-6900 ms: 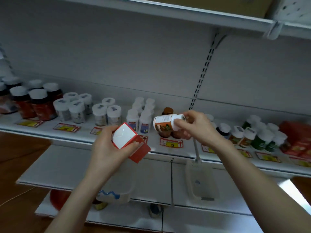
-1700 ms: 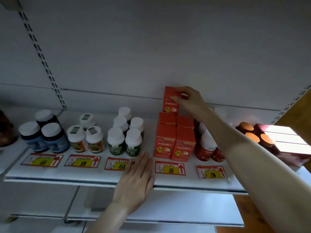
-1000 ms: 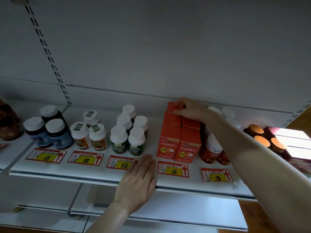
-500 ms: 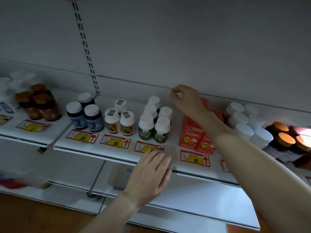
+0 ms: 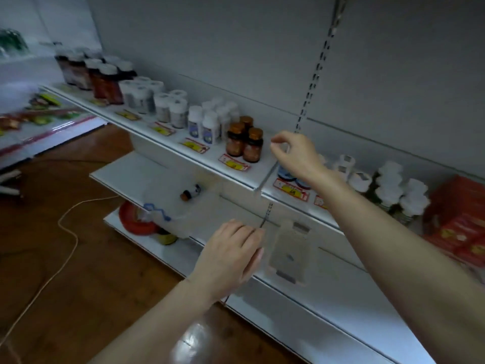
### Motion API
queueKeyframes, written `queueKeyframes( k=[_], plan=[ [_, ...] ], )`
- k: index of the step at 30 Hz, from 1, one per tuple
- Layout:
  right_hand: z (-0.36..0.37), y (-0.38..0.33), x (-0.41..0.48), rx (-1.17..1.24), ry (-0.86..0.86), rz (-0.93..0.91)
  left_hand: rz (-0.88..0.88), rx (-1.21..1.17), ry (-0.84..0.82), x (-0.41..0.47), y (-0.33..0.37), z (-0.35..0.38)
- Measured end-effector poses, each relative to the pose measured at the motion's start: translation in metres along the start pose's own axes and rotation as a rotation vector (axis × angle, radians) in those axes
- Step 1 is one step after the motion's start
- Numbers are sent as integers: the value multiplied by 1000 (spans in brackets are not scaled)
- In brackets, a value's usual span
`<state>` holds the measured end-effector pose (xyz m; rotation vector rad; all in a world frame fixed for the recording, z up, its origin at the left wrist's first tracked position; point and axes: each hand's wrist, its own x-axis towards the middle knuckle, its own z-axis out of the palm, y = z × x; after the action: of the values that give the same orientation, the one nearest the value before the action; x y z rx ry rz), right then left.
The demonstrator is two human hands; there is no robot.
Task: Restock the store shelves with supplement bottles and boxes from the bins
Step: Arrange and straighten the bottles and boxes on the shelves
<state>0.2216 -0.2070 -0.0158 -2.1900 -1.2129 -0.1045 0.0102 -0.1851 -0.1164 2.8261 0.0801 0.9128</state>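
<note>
Both hands hold nothing. My right hand (image 5: 296,156) hovers with loosely curled fingers over the stocked shelf (image 5: 252,177), just right of three amber bottles (image 5: 245,143). My left hand (image 5: 231,253) hangs relaxed above the lower shelf (image 5: 328,292), between two clear plastic bins. The left bin (image 5: 168,214) holds one small bottle (image 5: 190,193) lying on its side. The right bin (image 5: 288,254) looks empty. Red boxes (image 5: 456,219) stand at the shelf's far right, partly cut off by the frame edge.
Rows of white-capped and dark bottles (image 5: 168,109) fill the shelf to the left, with price tags (image 5: 233,162) along its edge. White bottles (image 5: 393,187) stand right of my arm. A cord (image 5: 68,232) lies on the wooden floor. A red round object (image 5: 133,222) sits below.
The view has swung left and down, away from the red boxes. My right hand has left the boxes and come back empty. My left hand has lifted off the shelf edge.
</note>
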Motion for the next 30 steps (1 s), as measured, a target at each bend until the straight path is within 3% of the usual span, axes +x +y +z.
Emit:
queueKeyframes(
  k=[5, 12, 20, 30],
  plan=[
    [73, -85, 10, 16, -94, -81, -155, 67, -21, -62, -70, -52],
    [165, -144, 35, 0, -275, -168, -297, 136, -2, -100, -146, -70],
    [288, -147, 93, 3, -457, -129, -443, 162, -133, -109, -256, -54],
    [386, -112, 143, -105, -667, 121, -539, 82, -189, -99, -366, -21]
  ],
)
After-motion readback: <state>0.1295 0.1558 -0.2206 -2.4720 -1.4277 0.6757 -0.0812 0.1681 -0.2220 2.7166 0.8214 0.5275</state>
